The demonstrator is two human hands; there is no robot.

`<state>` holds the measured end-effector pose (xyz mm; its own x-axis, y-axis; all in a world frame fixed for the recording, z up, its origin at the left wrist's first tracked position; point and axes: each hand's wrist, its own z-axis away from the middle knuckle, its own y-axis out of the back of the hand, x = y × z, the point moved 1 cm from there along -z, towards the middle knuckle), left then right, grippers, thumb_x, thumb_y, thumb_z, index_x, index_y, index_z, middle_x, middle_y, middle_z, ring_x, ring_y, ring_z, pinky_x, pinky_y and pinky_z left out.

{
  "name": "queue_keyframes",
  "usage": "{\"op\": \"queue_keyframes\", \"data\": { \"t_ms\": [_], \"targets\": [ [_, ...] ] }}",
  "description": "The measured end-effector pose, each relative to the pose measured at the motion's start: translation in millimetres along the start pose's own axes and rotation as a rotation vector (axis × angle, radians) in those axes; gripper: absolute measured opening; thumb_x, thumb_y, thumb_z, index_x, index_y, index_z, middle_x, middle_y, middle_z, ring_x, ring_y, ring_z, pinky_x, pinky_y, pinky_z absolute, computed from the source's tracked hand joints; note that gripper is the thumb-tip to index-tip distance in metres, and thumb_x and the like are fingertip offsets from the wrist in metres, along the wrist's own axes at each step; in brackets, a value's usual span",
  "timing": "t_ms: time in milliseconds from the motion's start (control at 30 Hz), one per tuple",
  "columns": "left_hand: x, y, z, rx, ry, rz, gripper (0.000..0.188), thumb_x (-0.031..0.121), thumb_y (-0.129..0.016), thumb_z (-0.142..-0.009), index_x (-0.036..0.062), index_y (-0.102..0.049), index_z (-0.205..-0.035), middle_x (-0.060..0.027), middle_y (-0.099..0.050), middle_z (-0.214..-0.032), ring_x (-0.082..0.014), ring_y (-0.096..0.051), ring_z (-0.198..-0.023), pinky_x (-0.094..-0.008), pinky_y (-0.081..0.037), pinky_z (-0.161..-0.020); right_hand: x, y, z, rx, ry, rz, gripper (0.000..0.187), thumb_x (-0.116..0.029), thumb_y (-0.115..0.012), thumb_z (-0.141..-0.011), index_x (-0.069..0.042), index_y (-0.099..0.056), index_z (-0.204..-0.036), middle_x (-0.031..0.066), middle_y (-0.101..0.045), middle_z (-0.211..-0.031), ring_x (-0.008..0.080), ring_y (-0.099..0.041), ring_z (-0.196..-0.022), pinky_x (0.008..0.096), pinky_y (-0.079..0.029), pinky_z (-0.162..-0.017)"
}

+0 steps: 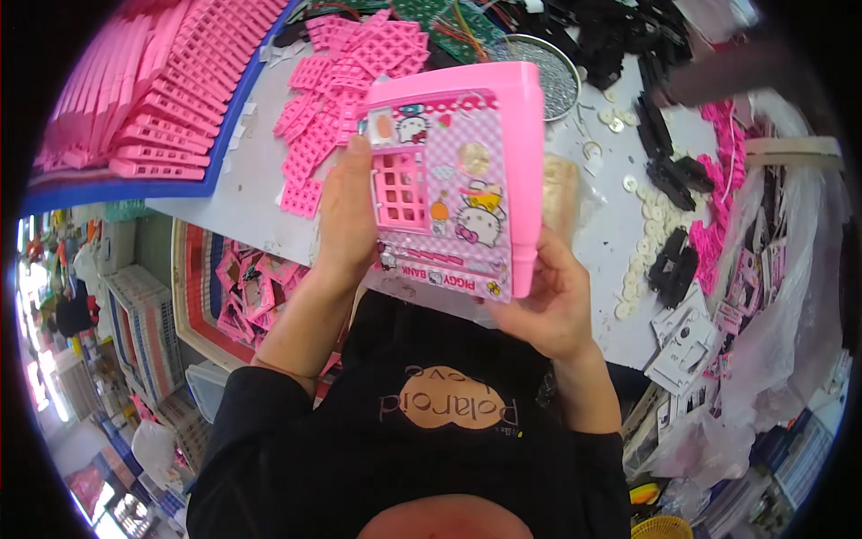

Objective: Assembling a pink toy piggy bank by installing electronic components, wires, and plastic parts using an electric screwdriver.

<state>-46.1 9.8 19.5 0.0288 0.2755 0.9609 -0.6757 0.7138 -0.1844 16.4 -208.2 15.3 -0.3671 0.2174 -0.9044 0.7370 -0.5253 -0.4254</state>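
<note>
Head view: one pink plastic housing, likely light, stiff and smooth, its window grid perhaps fragile, is hovering above the near edge of the counter, left hand and right hand gripping opposite sides, seemingly the soundest hold.

Your pale work table spans the space before you, its edge bowed by the lens. Off your left, past that edge — a tall striped stack in dim surroundings, with glaring white light farther out. Low right — a yellow basket.
</note>
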Motion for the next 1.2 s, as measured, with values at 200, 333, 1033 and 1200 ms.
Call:
{"op": "queue_keyframes", "data": {
  "t_ms": [200, 333, 1033, 1200],
  "targets": [
    [-17, 0, -1, 0.026, 0.064, 0.127, 0.057, 0.049, -0.034, -0.109, 0.0004, -0.06, -0.123, -0.0101, -0.071, -0.103, -0.0132, -0.07, -0.085, -0.0279, -0.057, -0.075, 3, -15, -1, 0.161, 0.19, 0.34, 0.056, -0.003, -0.074, -0.076, 0.004, -0.053, -0.127, 0.0097, -0.067, -0.105, 0.0127, -0.067, -0.094, 0.0288, -0.055, -0.084],
    [-21, 1, -6, -0.005, 0.103, 0.182, 0.059, 0.05, -0.035, -0.108, -0.0009, -0.06, -0.123, -0.0112, -0.071, -0.104, -0.0163, -0.071, -0.087, -0.0303, -0.058, -0.076, 6, -17, -5, 0.118, 0.181, 0.358, 0.054, -0.004, -0.075, -0.078, 0.004, -0.053, -0.127, 0.0115, -0.067, -0.104, 0.0148, -0.068, -0.091, 0.0291, -0.055, -0.081],
    [-12, -3, -13, 0.112, 0.139, 0.315, 0.056, 0.047, -0.033, -0.109, 0.0004, -0.061, -0.123, -0.0073, -0.072, -0.097, -0.0139, -0.07, -0.078, -0.0292, -0.058, -0.073, -3, -17, -3, 0.091, 0.036, 0.148, 0.054, -0.002, -0.077, -0.084, 0.005, -0.053, -0.131, 0.0101, -0.068, -0.115, 0.0139, -0.067, -0.102, 0.0293, -0.053, -0.091],
    [-9, 12, -17, -0.067, -0.126, -0.208, 0.046, 0.037, -0.039, -0.11, 0.0022, -0.069, -0.104, -0.0004, -0.068, -0.082, -0.005, -0.06, -0.069, -0.0232, -0.048, -0.06, 8, -21, 5, 0.064, 0.209, 0.399, 0.046, 0.0, -0.07, -0.09, 0.005, -0.053, -0.132, 0.0112, -0.068, -0.116, 0.0149, -0.066, -0.105, 0.0315, -0.054, -0.091]
  ]
}}
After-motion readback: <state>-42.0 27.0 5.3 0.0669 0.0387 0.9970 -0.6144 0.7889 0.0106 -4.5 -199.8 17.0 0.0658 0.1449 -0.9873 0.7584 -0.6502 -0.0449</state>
